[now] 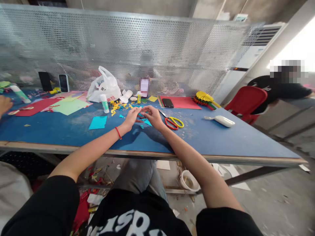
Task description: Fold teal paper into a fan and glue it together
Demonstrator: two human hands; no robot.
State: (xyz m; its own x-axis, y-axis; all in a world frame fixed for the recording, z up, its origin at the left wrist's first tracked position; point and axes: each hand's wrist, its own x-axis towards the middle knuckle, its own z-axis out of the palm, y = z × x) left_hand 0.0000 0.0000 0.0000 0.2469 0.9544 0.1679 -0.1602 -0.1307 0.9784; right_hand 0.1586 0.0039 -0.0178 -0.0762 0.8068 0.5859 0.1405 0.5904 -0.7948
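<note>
My left hand [131, 118] and my right hand [153, 116] meet over the blue table [73, 131], fingertips pinched together on a small piece of coloured paper [142, 115] between them. A red band circles my left wrist. A small cyan scrap [148, 122] lies under my right hand. A bigger cyan paper sheet [97, 122] lies left of my left hand. Red-and-yellow scissors [173, 122] lie just right of my right hand.
A glue stick [104, 103], yellow paper scraps [116, 106], a white plastic bag [104, 86], a black phone [167, 103] on red paper, a white object [221, 120] and a paper craft [205, 99] lie about. Another person's hand [4, 104] is at far left; a person sits at right.
</note>
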